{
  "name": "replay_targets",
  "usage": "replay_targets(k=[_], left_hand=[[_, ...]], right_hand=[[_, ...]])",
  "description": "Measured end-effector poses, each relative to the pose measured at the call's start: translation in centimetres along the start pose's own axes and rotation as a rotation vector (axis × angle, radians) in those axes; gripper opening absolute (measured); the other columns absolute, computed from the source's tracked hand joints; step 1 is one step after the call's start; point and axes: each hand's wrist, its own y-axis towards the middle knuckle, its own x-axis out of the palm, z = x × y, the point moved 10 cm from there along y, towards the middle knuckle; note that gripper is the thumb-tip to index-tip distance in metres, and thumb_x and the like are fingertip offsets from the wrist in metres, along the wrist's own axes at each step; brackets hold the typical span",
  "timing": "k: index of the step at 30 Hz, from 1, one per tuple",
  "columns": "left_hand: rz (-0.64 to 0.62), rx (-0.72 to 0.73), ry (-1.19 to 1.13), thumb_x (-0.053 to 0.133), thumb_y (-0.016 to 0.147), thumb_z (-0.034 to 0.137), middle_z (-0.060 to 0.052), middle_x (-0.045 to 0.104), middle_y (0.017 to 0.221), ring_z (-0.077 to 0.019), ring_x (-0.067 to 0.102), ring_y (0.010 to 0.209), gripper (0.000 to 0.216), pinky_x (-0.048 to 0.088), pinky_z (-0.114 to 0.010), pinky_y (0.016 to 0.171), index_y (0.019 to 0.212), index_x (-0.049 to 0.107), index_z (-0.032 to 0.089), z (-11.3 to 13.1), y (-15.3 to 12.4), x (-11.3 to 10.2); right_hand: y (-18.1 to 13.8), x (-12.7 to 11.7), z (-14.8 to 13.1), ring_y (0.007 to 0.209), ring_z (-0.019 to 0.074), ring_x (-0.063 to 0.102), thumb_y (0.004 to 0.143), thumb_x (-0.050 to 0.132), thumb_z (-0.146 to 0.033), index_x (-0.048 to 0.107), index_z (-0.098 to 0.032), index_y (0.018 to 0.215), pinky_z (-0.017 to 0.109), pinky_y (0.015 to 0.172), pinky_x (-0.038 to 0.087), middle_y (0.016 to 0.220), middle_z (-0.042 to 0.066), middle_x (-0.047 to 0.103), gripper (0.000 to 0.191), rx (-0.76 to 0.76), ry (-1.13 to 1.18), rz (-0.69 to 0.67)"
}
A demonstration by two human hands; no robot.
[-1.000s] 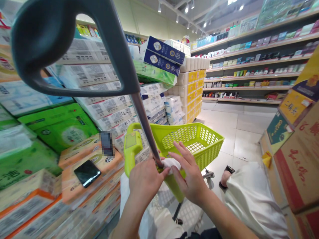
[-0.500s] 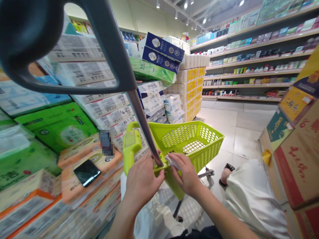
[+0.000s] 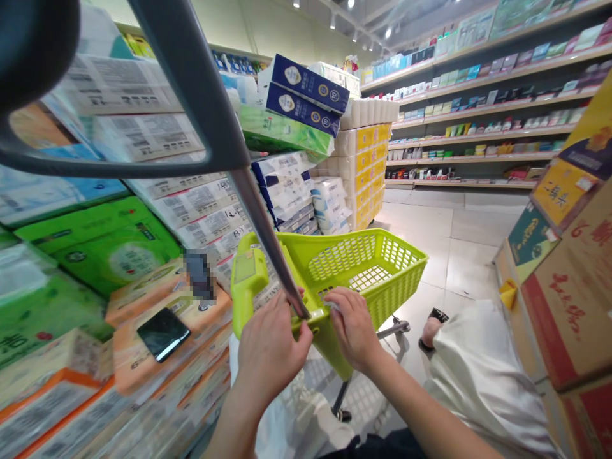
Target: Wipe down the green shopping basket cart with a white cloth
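A lime-green shopping cart basket (image 3: 406, 271) tilts in front of me, its metal pole (image 3: 270, 233) slanting up to a dark grey handle (image 3: 157, 167). My left hand (image 3: 270, 341) is closed around the basket's near edge at the foot of the pole, with some fingers hidden behind it. In my right hand (image 3: 356, 328), curled fingers press a crumpled white tissue (image 3: 331, 305) against the rim just right of the pole. Most of the tissue is hidden under the fingers. The slatted basket looks bare inside.
A black phone (image 3: 164, 335) lies on orange tissue packs (image 3: 125, 360) at left. Stacked paper packs (image 3: 303, 115) rise behind the cart. Cartons (image 3: 568, 299) line the right side, near a person's white garment (image 3: 478, 376) and foot. Stocked shelves (image 3: 478, 134) stand at the back.
The view has shifted slightly, moving the handle and packs toward the left. My right hand's fingers have curled in more, and less of the tissue shows. My left hand keeps its hold.
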Motion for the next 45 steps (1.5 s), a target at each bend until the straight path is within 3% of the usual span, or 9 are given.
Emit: replay_targets(k=[7, 10, 15, 20, 22, 29, 36, 42, 45], left_hand=[[0.031, 0.013, 0.019, 0.05, 0.078, 0.021, -0.004, 0.067, 0.115, -0.0239, 0.063, 0.106, 0.025, 0.047, -0.035, 0.094, 0.1, 0.06, 0.022, 0.0, 0.0, -0.1], [0.023, 0.011, 0.037, 0.049, 0.079, 0.022, -0.004, 0.068, 0.112, -0.0241, 0.063, 0.104, 0.023, 0.048, -0.035, 0.091, 0.098, 0.06, 0.022, -0.1, -0.2, 0.0], [0.053, 0.019, 0.051, 0.048, 0.078, 0.021, -0.004, 0.069, 0.11, -0.0236, 0.064, 0.101, 0.026, 0.047, -0.034, 0.09, 0.102, 0.059, 0.022, 0.0, -0.2, -0.2], [0.058, 0.014, 0.089, 0.047, 0.078, 0.022, -0.005, 0.069, 0.103, -0.0247, 0.065, 0.096, 0.017, 0.048, -0.035, 0.084, 0.091, 0.059, 0.022, -0.1, -0.1, 0.0], [0.055, 0.021, 0.093, 0.047, 0.079, 0.023, -0.005, 0.069, 0.101, -0.0246, 0.065, 0.096, 0.016, 0.047, -0.035, 0.083, 0.089, 0.059, 0.022, -0.2, -0.2, 0.1], [0.073, 0.003, 0.126, 0.047, 0.079, 0.024, -0.003, 0.07, 0.092, -0.0239, 0.066, 0.086, 0.018, 0.047, -0.034, 0.076, 0.093, 0.059, 0.022, -0.3, -0.1, -0.1], [0.083, 0.012, 0.135, 0.047, 0.079, 0.024, -0.003, 0.07, 0.083, -0.0243, 0.066, 0.081, 0.015, 0.046, -0.034, 0.072, 0.087, 0.059, 0.022, -0.4, -0.2, 0.1], [0.114, 0.015, 0.112, 0.047, 0.079, 0.026, -0.002, 0.07, 0.081, -0.0224, 0.066, 0.076, 0.018, 0.046, -0.032, 0.067, 0.091, 0.061, 0.021, -1.0, -0.2, -0.3], [0.129, 0.008, 0.118, 0.047, 0.08, 0.026, -0.001, 0.07, 0.079, -0.0225, 0.066, 0.074, 0.016, 0.045, -0.032, 0.065, 0.087, 0.061, 0.022, -1.0, -0.1, -0.4]], right_hand=[[0.3, 1.5, -2.9, 0.11, 0.0217, 0.051, 0.093, 0.042, -0.024, 0.044, -0.02, 0.133, 0.041, 0.097, 0.042, 0.12, 0.01, 0.057, 0.04, -0.086, 0.064, -0.09], [0.2, 1.0, -1.1, 0.106, 0.0208, 0.052, 0.094, 0.04, -0.025, 0.052, -0.021, 0.12, 0.039, 0.095, 0.041, 0.113, 0.008, 0.059, 0.029, -0.058, 0.044, -0.042], [0.0, -0.1, 2.0, 0.101, 0.0199, 0.053, 0.095, 0.036, -0.022, 0.057, -0.02, 0.104, 0.038, 0.091, 0.04, 0.101, 0.007, 0.061, 0.023, 0.115, 0.034, 0.077], [0.4, 1.0, -2.2, 0.103, 0.0196, 0.052, 0.094, 0.04, -0.023, 0.053, -0.019, 0.116, 0.037, 0.092, 0.04, 0.11, 0.008, 0.06, 0.026, -0.015, 0.115, 0.019], [0.4, 1.2, -2.5, 0.105, 0.0198, 0.052, 0.094, 0.04, -0.023, 0.051, -0.019, 0.121, 0.037, 0.094, 0.04, 0.113, 0.008, 0.06, 0.03, -0.052, 0.106, -0.013], [-0.1, -0.3, 2.9, 0.102, 0.0207, 0.053, 0.096, 0.036, -0.024, 0.057, -0.019, 0.109, 0.038, 0.094, 0.039, 0.104, 0.008, 0.062, 0.024, 0.147, 0.005, 0.073], [0.6, 1.3, -2.8, 0.106, 0.0198, 0.053, 0.093, 0.042, -0.022, 0.054, -0.02, 0.119, 0.037, 0.094, 0.041, 0.115, 0.009, 0.061, 0.029, -0.072, 0.111, -0.024], [0.4, 0.5, 1.8, 0.099, 0.0197, 0.053, 0.096, 0.036, -0.023, 0.058, -0.02, 0.107, 0.037, 0.091, 0.038, 0.102, 0.006, 0.063, 0.024, 0.077, 0.028, 0.021], [0.4, 0.5, 1.6, 0.099, 0.0199, 0.052, 0.096, 0.035, -0.023, 0.057, -0.019, 0.108, 0.037, 0.092, 0.037, 0.102, 0.007, 0.063, 0.025, 0.118, 0.029, 0.049]])
